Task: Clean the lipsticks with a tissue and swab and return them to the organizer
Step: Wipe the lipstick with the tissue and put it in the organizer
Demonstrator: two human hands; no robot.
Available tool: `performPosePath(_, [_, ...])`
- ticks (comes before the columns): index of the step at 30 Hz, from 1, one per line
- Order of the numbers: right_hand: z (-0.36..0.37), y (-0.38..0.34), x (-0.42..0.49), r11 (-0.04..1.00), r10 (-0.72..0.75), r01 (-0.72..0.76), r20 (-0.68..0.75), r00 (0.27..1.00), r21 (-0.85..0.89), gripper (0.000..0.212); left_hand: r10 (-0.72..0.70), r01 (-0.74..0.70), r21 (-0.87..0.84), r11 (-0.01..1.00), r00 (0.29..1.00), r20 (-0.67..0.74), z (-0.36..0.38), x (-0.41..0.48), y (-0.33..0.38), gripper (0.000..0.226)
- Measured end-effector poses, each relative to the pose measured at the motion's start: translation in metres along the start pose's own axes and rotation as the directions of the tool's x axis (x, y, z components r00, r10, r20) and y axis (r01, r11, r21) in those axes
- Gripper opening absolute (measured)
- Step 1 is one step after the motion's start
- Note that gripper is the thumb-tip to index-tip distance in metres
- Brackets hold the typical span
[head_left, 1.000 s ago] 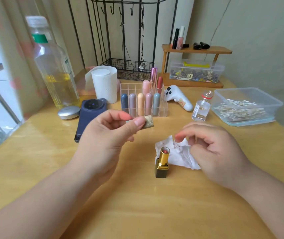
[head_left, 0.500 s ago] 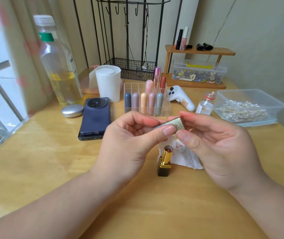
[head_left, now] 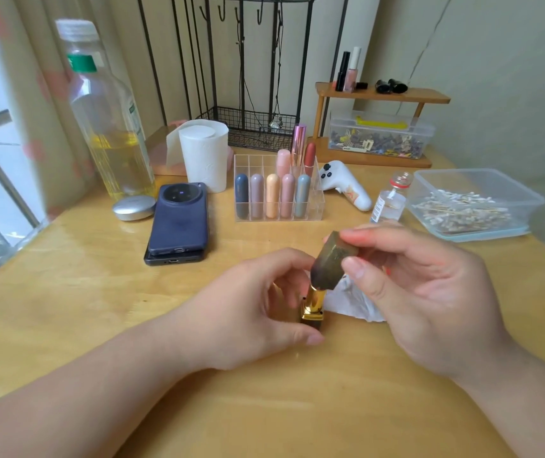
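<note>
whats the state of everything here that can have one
lipstick: upright on table, cap half on
lipstick cap: tilted, pinched by right hand
left hand: holds lipstick base
tissue: crumpled
organizer: partly filled
swab container: open, no lid
plastic bottle: capped, part full
vial: capped

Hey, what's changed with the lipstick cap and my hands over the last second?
The cap passed from the left hand to the right hand, which left the tissue, now pinches the cap and has lowered it over the gold lipstick. The left hand let go and dropped to hold the lipstick's base. The lipstick, tissue and organizer stayed put.
</note>
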State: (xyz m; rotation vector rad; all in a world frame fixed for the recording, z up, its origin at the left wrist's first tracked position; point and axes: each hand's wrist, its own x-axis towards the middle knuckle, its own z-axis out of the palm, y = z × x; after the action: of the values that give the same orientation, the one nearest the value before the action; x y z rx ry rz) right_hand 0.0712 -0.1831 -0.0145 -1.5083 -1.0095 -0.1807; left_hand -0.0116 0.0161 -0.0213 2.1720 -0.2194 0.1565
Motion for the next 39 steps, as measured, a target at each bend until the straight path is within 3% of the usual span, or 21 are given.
performPosePath(9, [0.001, 0.004, 0.001, 0.973, -0.062, 0.105, 0.208, 0.976, -0.205, 0.019, -0.054, 0.054, 0.000, 0.999, 0.999, -0.006, 0.005, 0.003, 0.001, 0.043])
performPosePath(20, [0.004, 0.002, -0.002, 0.965, -0.035, 0.093, 0.233, 0.972, -0.243, 0.014, -0.092, 0.094, 0.070, 0.993, 0.995, -0.024, 0.006, 0.003, -0.004, 0.028])
performPosePath(25, [0.005, 0.008, -0.005, 0.960, 0.061, 0.001, 0.210, 0.976, -0.281, 0.030, -0.048, 0.051, 0.064, 0.997, 0.998, -0.047, 0.007, 0.001, -0.007, 0.026])
performPosePath(28, [0.011, 0.006, -0.006, 0.971, 0.145, -0.108, 0.168, 0.975, -0.211, 0.043, -0.025, 0.025, -0.002, 1.000, 0.991, -0.129, 0.002, 0.001, -0.007, 0.025])
performPosePath(30, [0.017, 0.001, -0.004, 0.975, 0.190, -0.173, 0.125, 0.974, -0.139, 0.045, -0.017, 0.008, -0.046, 0.999, 0.979, -0.203, -0.002, 0.000, -0.005, 0.039])
performPosePath(34, [0.028, -0.007, 0.007, 0.964, 0.266, -0.266, 0.143, 0.953, -0.017, 0.049, 0.084, -0.075, 0.042, 0.996, 0.963, -0.257, -0.012, -0.005, -0.005, 0.039])
performPosePath(39, [0.036, -0.008, 0.041, 0.971, 0.235, -0.238, 0.228, 0.945, -0.017, 0.052, 0.102, -0.108, 0.002, 0.994, 0.932, -0.348, -0.029, 0.003, -0.018, 0.035])
